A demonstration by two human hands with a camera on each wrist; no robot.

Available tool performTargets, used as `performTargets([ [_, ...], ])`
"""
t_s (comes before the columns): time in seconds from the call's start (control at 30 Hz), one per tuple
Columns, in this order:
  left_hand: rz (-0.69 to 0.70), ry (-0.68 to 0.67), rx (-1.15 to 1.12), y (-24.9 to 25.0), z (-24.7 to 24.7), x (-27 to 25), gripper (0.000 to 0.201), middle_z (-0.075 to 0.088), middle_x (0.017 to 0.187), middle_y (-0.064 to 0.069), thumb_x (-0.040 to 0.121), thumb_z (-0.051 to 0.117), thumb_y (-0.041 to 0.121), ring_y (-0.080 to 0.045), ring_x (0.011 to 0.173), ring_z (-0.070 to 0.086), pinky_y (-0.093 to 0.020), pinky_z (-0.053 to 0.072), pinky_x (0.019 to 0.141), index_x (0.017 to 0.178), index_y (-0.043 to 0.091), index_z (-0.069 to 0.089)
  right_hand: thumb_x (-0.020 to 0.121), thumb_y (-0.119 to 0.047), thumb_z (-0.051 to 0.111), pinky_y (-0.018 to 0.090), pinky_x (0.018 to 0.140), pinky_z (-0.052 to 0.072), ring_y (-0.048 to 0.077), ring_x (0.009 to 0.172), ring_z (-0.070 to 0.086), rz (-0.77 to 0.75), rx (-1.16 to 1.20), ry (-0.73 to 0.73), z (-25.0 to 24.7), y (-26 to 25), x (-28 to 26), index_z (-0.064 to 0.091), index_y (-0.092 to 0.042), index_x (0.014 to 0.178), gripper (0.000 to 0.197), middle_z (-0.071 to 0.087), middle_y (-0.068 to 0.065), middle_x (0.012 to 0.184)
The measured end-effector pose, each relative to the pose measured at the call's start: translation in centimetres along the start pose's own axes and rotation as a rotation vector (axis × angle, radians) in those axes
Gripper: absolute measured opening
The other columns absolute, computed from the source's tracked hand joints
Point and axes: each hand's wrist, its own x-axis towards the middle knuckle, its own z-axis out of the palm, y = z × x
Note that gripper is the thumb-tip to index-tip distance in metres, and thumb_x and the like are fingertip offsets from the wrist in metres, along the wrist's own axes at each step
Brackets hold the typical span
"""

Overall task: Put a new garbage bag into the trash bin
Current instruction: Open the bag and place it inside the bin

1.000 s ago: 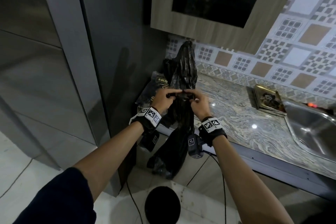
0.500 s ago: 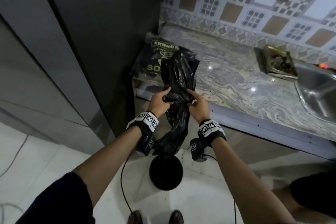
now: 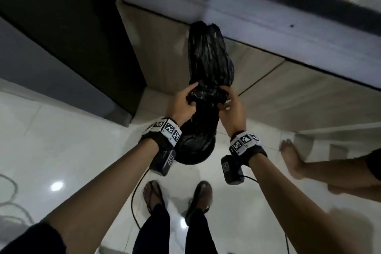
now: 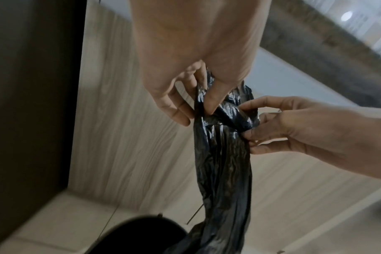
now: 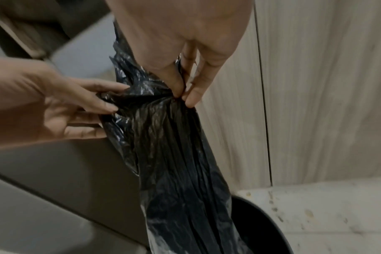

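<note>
A crumpled black garbage bag (image 3: 208, 64) hangs bunched between both hands over a round black trash bin (image 3: 193, 156) on the floor. My left hand (image 3: 185, 99) pinches the bag's left side with thumb and fingers (image 4: 198, 101). My right hand (image 3: 228, 103) pinches its right side (image 5: 183, 96). The bag's lower end (image 5: 185, 206) drops into the bin's mouth (image 5: 263, 223); in the left wrist view the bag (image 4: 224, 163) reaches the bin rim (image 4: 141, 235). Most of the bin is hidden behind the bag and my wrists in the head view.
Wood-grain cabinet doors (image 3: 288, 97) under the counter edge (image 3: 268, 18) stand just behind the bin. A dark tall panel (image 3: 72, 37) rises at the left. My sandalled feet (image 3: 177, 196) stand on white floor tiles. Another person's bare leg and foot (image 3: 294, 161) are at the right. Cables trail on the floor.
My head has tilted down from the countertop to the floor. Both hands have lowered the bag from counter height toward the bin, so its lower end now sits in the bin's mouth.
</note>
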Motion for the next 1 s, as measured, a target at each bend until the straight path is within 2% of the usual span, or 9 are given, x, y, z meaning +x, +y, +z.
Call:
performTargets([
  [0.1, -0.001, 0.031, 0.018, -5.1, 2.2, 1.6, 0.058, 0.055, 0.111, 0.011, 0.085, 0.053, -0.004, -0.003, 0.101, 0.053, 0.006, 0.040, 0.074, 0.134, 0.026, 0.052, 0.078, 0.007, 0.054, 0.033, 0.068, 0.055, 0.017, 0.077, 0.064, 0.019, 0.015, -0.010, 4.2, 5.4, 0.1, 0.055, -0.027, 0.123, 0.057, 0.065, -0.002, 0.100],
  [0.27, -0.117, 0.071, -0.065, -13.0, 6.0, 3.3, 0.023, 0.067, 0.092, 0.002, 0.082, 0.061, 0.009, -0.020, 0.089, 0.067, -0.023, 0.051, 0.074, 0.098, 0.026, 0.065, 0.078, -0.002, 0.053, 0.044, 0.074, 0.058, 0.019, 0.077, 0.067, 0.098, 0.052, -0.078, 10.2, 12.4, -1.1, 0.056, -0.028, 0.118, 0.048, 0.067, -0.002, 0.098],
  [0.4, -0.192, 0.181, -0.251, -16.3, 7.6, 3.4, 0.014, 0.058, 0.083, 0.003, 0.091, 0.056, 0.023, -0.008, 0.072, 0.056, -0.007, 0.041, 0.058, 0.098, 0.017, 0.045, 0.080, -0.031, 0.045, 0.047, 0.083, 0.057, 0.020, 0.088, 0.066, 0.287, 0.280, -0.080, 12.9, 15.2, -1.8, 0.065, -0.028, 0.104, 0.031, 0.070, -0.002, 0.094],
  [0.53, -0.325, 0.178, -0.421, -17.3, 8.1, 3.6, 0.038, 0.058, 0.105, 0.014, 0.094, 0.041, 0.051, -0.009, 0.099, 0.056, -0.024, 0.042, 0.091, 0.121, 0.026, 0.050, 0.090, -0.062, 0.044, 0.041, 0.089, 0.056, 0.020, 0.093, 0.070, 0.540, 0.484, -0.130, 13.0, 15.5, -1.7, 0.071, -0.015, 0.091, 0.054, 0.075, 0.002, 0.093],
  [0.67, -0.365, 0.097, -0.384, -15.9, 7.6, 4.2, 0.024, 0.071, 0.096, 0.003, 0.088, 0.054, 0.049, -0.019, 0.099, 0.067, -0.033, 0.051, 0.095, 0.088, 0.029, 0.068, 0.079, -0.082, 0.036, 0.031, 0.072, 0.054, 0.022, 0.085, 0.073, 0.672, 0.529, -0.216, 11.6, 15.0, -0.6, 0.065, -0.011, 0.076, 0.077, 0.077, 0.011, 0.092],
  [0.73, -0.345, 0.020, -0.358, -15.0, 7.4, 4.2, 0.029, 0.074, 0.098, -0.003, 0.082, 0.065, 0.047, -0.018, 0.093, 0.069, -0.032, 0.054, 0.089, 0.095, 0.022, 0.069, 0.082, -0.075, 0.044, 0.033, 0.074, 0.054, 0.021, 0.090, 0.070, 0.696, 0.518, -0.249, 11.0, 14.3, 0.0, 0.058, -0.017, 0.074, 0.061, 0.075, 0.009, 0.098],
  [0.83, -0.285, -0.021, -0.306, -14.5, 7.5, 4.1, 0.029, 0.070, 0.100, -0.002, 0.085, 0.068, 0.024, -0.018, 0.091, 0.067, -0.025, 0.054, 0.084, 0.111, 0.013, 0.065, 0.093, -0.030, 0.058, 0.037, 0.075, 0.058, 0.024, 0.094, 0.066, 0.684, 0.554, -0.273, 10.8, 13.5, 0.7, 0.049, -0.021, 0.082, 0.017, 0.068, 0.006, 0.098],
  [0.9, -0.260, 0.013, -0.212, -15.1, 7.3, 4.5, 0.030, 0.069, 0.099, 0.001, 0.084, 0.066, 0.020, -0.018, 0.094, 0.066, -0.028, 0.053, 0.086, 0.114, 0.016, 0.065, 0.088, -0.002, 0.056, 0.038, 0.067, 0.056, 0.025, 0.080, 0.063, 0.570, 0.525, -0.231, 10.8, 13.8, 0.9, 0.043, -0.021, 0.084, 0.023, 0.063, 0.007, 0.087],
  [1.0, -0.313, 0.173, -0.188, -16.7, 6.6, 5.2, 0.029, 0.071, 0.100, -0.004, 0.076, 0.064, 0.019, -0.025, 0.095, 0.068, -0.041, 0.055, 0.091, 0.104, 0.020, 0.065, 0.080, 0.007, 0.051, 0.037, 0.058, 0.050, 0.023, 0.062, 0.057, 0.326, 0.295, -0.119, 10.7, 15.2, 0.8, 0.043, -0.019, 0.093, 0.031, 0.061, 0.001, 0.085],
])
